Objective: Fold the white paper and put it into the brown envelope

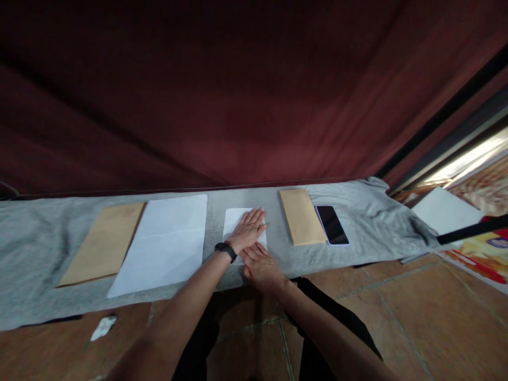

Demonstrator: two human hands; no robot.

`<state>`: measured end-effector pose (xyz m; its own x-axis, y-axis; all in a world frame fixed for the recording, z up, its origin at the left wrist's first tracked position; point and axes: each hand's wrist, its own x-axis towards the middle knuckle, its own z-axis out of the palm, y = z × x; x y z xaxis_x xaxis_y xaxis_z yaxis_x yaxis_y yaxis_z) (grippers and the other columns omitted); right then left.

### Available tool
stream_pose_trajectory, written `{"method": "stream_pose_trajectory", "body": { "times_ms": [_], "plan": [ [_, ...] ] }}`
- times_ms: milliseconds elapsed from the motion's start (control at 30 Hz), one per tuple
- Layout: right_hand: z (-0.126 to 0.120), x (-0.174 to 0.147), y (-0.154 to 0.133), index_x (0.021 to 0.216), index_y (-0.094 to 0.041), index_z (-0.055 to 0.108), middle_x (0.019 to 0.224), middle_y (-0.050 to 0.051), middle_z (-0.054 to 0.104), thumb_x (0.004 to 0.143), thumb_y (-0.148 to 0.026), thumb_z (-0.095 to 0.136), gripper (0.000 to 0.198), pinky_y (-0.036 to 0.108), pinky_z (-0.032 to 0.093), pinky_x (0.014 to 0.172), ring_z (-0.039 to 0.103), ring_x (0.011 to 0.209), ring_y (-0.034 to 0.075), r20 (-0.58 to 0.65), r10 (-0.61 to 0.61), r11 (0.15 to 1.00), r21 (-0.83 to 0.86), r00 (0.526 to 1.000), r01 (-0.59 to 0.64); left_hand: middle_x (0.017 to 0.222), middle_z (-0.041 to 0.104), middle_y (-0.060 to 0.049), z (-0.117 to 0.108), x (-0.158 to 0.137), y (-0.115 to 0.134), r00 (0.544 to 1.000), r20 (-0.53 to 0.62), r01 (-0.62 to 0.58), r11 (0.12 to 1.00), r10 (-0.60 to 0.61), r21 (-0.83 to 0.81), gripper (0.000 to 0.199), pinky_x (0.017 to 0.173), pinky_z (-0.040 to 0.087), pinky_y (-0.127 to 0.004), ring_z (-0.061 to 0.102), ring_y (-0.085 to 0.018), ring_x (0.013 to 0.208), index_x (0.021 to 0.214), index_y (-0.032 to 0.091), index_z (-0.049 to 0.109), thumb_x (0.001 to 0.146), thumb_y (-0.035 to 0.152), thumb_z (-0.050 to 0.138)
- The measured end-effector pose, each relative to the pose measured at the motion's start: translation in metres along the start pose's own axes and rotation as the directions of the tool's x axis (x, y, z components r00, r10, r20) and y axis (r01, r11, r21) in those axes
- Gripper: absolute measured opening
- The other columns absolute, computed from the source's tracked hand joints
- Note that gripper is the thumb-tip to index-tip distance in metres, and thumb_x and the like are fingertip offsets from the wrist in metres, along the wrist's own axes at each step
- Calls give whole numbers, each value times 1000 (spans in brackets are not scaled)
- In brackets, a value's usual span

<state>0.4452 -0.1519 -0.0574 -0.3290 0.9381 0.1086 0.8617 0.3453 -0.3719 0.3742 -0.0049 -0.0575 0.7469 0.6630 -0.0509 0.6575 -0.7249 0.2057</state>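
A small folded-looking white paper (pixel 234 216) lies on the grey cloth in front of me. My left hand (pixel 248 231) rests flat on its upper part, fingers stretched toward the right, with a black band on the wrist. Just below, my right hand (pixel 262 266) lies flat over the paper's lower right part, its fingertips close to the left hand. Both palms face down and hide much of the sheet. To the left lies a large white sheet (pixel 166 238) with a faint crease across it. It overlaps the edge of a brown envelope (pixel 101 241).
Right of my hands are a smaller brown envelope (pixel 302 217) and a phone (pixel 332 225) with a dark screen. The grey cloth (pixel 369 222) covers a long, narrow surface against a dark red curtain (pixel 254 121). A crumpled white scrap (pixel 103 327) lies on the tiled floor (pixel 397 307).
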Motion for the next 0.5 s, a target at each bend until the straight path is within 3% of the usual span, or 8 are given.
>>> {"method": "stream_pose_trajectory", "body": {
  "times_ms": [100,200,333,500],
  "plan": [
    [2,0,1,151,-12,44,155,11,48,98,-25,45,54,41,22,126,41,144,21,0,-14,1000,2,1000,14,166,26,-7,2,3,-11,999,-38,16,999,-15,43,59,126,18,-42,19,-21,155,160,19,26,105,41,24],
    [2,0,2,150,-12,45,155,11,47,98,-25,44,53,42,22,126,40,146,22,-3,-9,1000,5,1000,9,167,25,-5,2,-6,-19,1000,3,15,999,-15,53,59,126,17,-45,16,-22,156,160,21,26,104,43,25],
    [1,-1,2,147,-13,49,152,12,52,97,-24,48,51,42,23,126,42,144,22,-30,-14,1000,10,999,15,167,22,-3,2,-36,-23,996,87,14,1000,-16,20,59,125,16,-48,11,-22,156,160,25,23,105,46,21],
    [3,-3,3,140,-12,56,144,12,59,98,-23,49,44,41,24,125,45,141,21,-57,-43,999,7,997,44,167,20,-6,5,-83,-17,993,89,72,997,-72,1,63,125,16,-46,11,-21,156,161,20,21,105,50,13]
  ]
}}
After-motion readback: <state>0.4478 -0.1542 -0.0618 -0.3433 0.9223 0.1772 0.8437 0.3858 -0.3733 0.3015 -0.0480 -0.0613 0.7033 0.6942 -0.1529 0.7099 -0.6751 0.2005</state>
